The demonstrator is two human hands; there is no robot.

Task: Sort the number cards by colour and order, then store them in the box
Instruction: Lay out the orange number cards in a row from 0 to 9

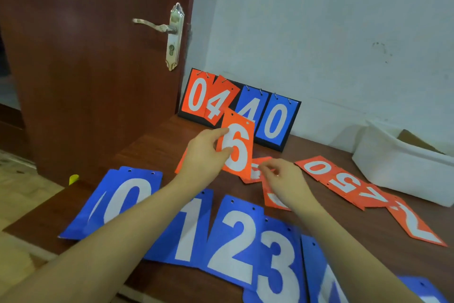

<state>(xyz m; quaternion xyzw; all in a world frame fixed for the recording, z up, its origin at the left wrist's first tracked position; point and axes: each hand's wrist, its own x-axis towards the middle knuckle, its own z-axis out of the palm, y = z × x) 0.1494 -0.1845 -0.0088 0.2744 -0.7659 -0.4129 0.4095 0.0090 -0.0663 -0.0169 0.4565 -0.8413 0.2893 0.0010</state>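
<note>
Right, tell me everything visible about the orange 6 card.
The orange 6 card is a thin, stiff-looking rectangle with a large white 6 and two punched holes along its top edge. It is lifted off the table, nearly upright, slightly tilted. The left hand pinches its left edge; the right hand is not touching it.

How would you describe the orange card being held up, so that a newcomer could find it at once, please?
Start at the scoreboard stand leaning against the white wall behind the wooden table. Just in front of it, the left hand holds up an orange 6 card; the other loose orange cards lie flat.
</note>
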